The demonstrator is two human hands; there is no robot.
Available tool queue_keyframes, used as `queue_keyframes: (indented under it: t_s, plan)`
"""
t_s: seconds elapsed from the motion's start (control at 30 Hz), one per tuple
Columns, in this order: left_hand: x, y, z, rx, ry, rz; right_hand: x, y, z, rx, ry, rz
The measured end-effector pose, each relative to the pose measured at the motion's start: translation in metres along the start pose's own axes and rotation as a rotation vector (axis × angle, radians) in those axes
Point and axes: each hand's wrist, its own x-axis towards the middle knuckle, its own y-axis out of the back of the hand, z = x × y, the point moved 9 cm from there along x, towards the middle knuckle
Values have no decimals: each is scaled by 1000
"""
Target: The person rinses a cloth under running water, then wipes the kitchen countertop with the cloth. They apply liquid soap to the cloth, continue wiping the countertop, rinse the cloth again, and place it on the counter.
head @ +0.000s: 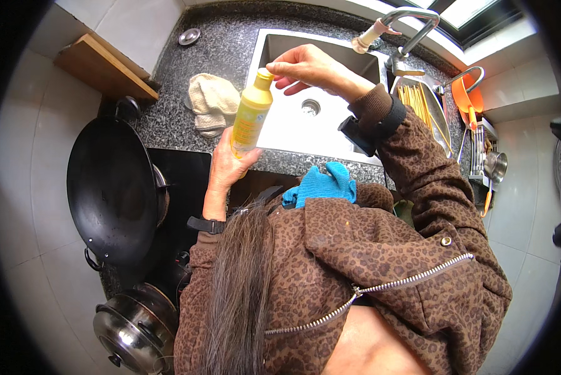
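Note:
My left hand point(231, 157) grips the lower part of a yellow plastic squeeze bottle point(252, 115), held tilted beside the left edge of a steel sink point(285, 126). At the bottle's yellow cap, the thumb and a finger of my right hand point(311, 70) touch the top; the other fingers are loosely curled over the basin. Whether the cap is open cannot be told. Left of the bottle, a cream cloth point(212, 101) lies crumpled on the speckled stone counter point(168, 126). A bright blue knitted glove or cloth point(325, 185) lies against my jacket at the counter's front edge.
A black wok point(114, 187) stands on the stove at left, with a lidded steel pot point(132, 328) nearer me. Behind the sink rises a faucet point(404, 47). Chopsticks point(418, 103), an orange utensil point(468, 98) and a steel ladle point(496, 166) are at right. A wooden board point(107, 65) is at upper left.

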Motion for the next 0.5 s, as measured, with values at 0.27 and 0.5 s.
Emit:
queue_keyframes:
  t_s: [0.27, 0.5]
  plan:
    - [-9, 31, -3, 179, 17, 93, 26, -19, -1, -125, -26, 18]
    - [-26, 39, -10, 133, 92, 135, 34, -39, -23, -126, 150, 24]
